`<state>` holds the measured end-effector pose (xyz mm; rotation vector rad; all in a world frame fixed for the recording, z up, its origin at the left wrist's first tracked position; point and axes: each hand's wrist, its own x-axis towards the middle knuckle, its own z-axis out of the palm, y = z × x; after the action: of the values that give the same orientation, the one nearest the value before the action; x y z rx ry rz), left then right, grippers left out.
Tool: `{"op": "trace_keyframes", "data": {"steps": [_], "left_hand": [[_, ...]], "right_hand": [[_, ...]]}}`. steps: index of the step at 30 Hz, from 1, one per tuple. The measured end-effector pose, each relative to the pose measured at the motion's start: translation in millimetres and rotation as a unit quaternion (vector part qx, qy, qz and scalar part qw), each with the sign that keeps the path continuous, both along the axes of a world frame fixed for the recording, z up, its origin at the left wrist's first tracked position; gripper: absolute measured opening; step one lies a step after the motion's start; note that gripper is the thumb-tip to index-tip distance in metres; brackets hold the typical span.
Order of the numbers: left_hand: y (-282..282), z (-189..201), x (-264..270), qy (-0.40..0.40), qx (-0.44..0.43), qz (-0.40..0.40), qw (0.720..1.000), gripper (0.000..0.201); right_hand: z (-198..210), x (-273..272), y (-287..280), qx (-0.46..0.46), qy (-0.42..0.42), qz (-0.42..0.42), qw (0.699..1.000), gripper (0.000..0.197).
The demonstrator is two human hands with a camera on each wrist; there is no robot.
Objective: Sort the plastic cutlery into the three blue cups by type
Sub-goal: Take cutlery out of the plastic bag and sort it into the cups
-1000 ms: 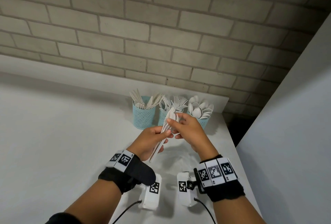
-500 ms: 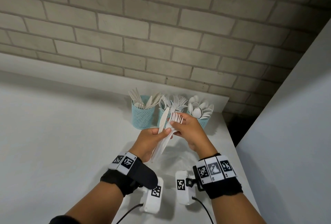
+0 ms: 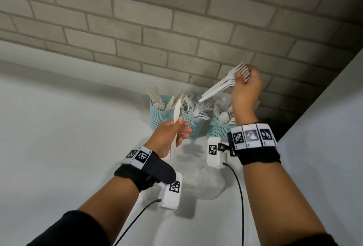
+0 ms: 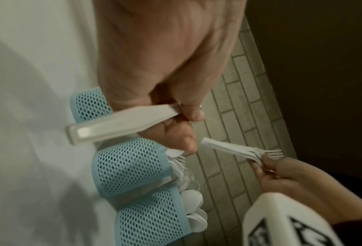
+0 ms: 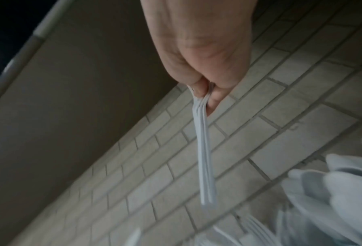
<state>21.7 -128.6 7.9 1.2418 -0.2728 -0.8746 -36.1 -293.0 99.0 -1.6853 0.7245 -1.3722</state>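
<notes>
Hands just split: R grip (image 3: 246,86) lifts forks (image 3: 222,86) over the middle cup (image 3: 193,126), L grip (image 3: 170,135) keeps the knife (image 3: 176,120); drops next

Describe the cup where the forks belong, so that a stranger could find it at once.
Three blue mesh cups stand in a row on the white table, below the brick wall. The fork cup is the middle one; pronged tips stick out of it, not knives or round spoon bowls.
</notes>
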Motion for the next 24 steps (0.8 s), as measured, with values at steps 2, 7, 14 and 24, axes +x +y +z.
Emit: {"op": "trace_keyframes", "data": {"steps": [2, 7, 14, 24], "left_hand": [[-3, 3, 0, -0.009, 0.004, -0.004, 1.000, 0.037], [-5, 4, 1, 0.033, -0.016, -0.036, 0.999, 0.040], [2, 1, 8, 0.070, -0.058, -0.059, 0.994, 0.036], [4, -8, 6, 0.036, -0.047, -0.060, 0.996, 0.028]], "right_hand": [[-13, 11, 2, -0.034, 0.034, -0.008, 0.999, 0.021], [-60, 28, 0, -0.049, 0.177, 0.005, 0.983, 0.020], [-84, 30, -3, -0.151, 0.378, 0.033, 0.913, 0.020], [-46, 18, 24, -0.068, 0.237, 0.169, 0.954, 0.031]]}}
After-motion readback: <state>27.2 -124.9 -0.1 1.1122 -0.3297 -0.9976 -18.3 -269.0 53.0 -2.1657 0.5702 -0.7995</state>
